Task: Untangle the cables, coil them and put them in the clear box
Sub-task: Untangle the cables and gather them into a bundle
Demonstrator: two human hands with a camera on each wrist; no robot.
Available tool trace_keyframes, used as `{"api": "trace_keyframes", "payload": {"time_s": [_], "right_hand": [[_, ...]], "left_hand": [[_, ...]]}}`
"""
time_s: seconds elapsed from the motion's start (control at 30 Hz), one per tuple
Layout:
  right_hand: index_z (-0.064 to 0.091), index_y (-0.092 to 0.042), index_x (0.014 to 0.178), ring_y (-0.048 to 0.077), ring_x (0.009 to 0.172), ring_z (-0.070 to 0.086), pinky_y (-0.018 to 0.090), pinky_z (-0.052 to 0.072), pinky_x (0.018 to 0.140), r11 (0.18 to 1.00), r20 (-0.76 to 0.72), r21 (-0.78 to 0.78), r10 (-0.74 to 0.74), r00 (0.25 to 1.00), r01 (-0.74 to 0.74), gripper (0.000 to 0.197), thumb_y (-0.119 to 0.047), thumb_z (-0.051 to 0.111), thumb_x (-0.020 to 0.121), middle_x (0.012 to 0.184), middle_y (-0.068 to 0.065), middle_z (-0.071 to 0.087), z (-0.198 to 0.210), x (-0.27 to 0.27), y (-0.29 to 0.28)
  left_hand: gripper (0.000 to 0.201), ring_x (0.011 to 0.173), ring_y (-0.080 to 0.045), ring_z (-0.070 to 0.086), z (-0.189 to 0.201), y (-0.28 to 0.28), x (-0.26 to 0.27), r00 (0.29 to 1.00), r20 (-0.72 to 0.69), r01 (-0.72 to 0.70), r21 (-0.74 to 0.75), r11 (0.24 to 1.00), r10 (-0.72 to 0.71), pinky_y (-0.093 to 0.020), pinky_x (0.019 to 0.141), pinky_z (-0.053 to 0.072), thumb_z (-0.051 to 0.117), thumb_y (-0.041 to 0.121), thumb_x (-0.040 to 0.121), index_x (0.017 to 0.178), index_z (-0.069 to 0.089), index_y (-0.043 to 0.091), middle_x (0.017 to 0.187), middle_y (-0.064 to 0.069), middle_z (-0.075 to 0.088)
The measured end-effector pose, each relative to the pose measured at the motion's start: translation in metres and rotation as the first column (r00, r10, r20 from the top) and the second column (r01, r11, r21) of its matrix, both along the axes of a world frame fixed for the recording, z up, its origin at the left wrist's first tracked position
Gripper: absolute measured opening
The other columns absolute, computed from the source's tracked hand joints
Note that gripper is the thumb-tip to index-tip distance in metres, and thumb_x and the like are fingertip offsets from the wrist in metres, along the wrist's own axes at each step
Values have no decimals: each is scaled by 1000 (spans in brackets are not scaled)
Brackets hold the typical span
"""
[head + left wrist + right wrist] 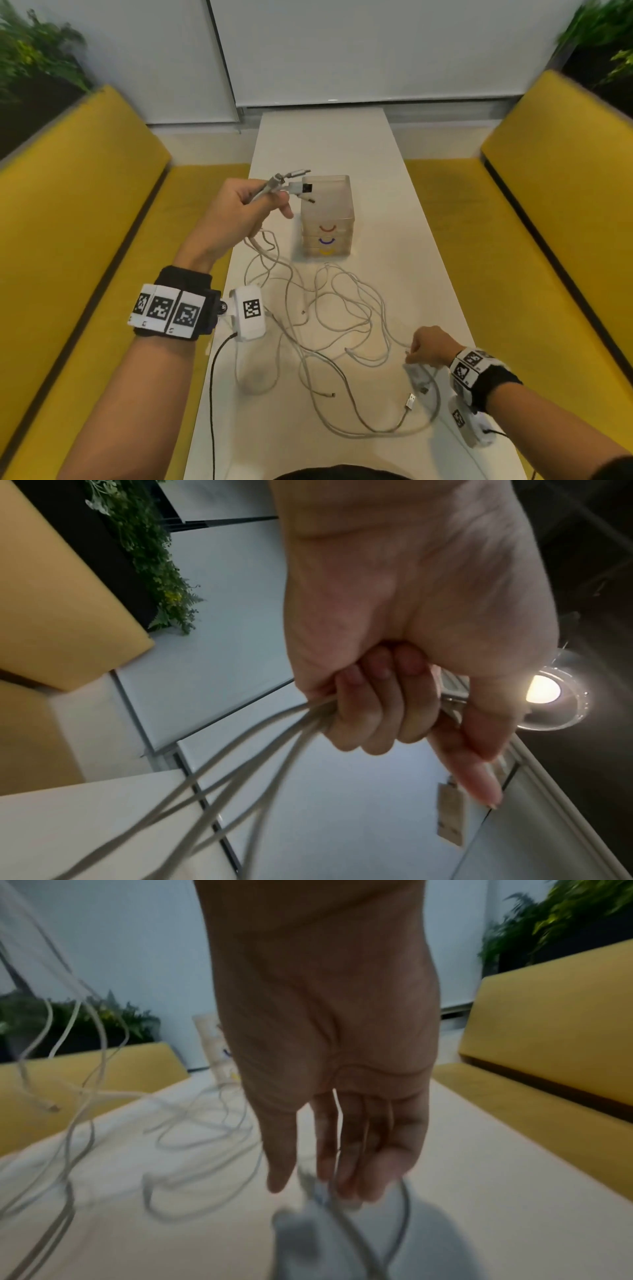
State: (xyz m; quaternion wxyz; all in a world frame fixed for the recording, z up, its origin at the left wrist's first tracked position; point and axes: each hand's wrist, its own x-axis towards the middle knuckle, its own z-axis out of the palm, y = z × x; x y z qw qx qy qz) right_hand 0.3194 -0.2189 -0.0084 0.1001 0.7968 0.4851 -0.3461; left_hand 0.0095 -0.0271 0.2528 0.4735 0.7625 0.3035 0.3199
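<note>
**White cable spaghetti, still mostly on the table**

White tabletop [376,192], long and narrow, running away from us between two yellow benches [85,212]; that's the biggest thing we've got. Sprawled across its near half is the tangle of pale cables [342,318], loops crossing each other all over, a few loose plugs lying toward the near edge. Further up the middle stands the clear box [327,205], a little stack of frosted drawers with red, purple and yellow handles. Nothing is coiled or boxed yet, so we'd call this early untangling.

Our left hand [239,209] is lifted above the table's left edge, just beside the box top, fist closed round a bunch of cable ends [274,739]. The plugs [291,185] stick out past the thumb and the strands hang down into the pile.

Our right hand [428,346] is low at the right edge, fingertips down among a strand and what looks like a small white adapter [416,371]. The wrist view is blurry, so we can't tell whether it's actually pinching anything.

Handling-wise: these look light, floppy and smooth-jacketed, so they'll slide through loops easily but snag at the plugs. We'd hold near the connector ends and feed one strand out at a time rather than yank.
</note>
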Motion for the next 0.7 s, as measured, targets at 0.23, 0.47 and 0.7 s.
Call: {"api": "trace_keyframes", "payload": {"time_s": [0.23,0.47,0.7], "right_hand": [[53,-21,79,18,78,60,28,48,67,995,-30,95,-22,999,24,20,-33,69,81,87,2,63,-5,3,1],[53,-12,98,19,62,65,27,52,51,980,-222,87,-158,962,181,24,-26,68,84,87,9,68,39,27,13],[69,-16,93,22,83,59,29,40,73,834,-49,515,259,965,-198,11,-20,61,88,88,4,63,46,-17,68]], "left_hand": [[28,48,-14,18,3,5,-4,990,125,-24,-335,942,70,-30,44,12,38,24,106,79,38,19,58,2,26],[27,40,-11,17,23,1,-10,930,350,29,-372,928,111,-22,38,11,32,33,108,87,43,21,50,5,26],[26,37,-9,15,25,-5,-15,941,331,86,-441,893,73,-18,38,8,33,35,108,87,41,21,47,7,24]]}}
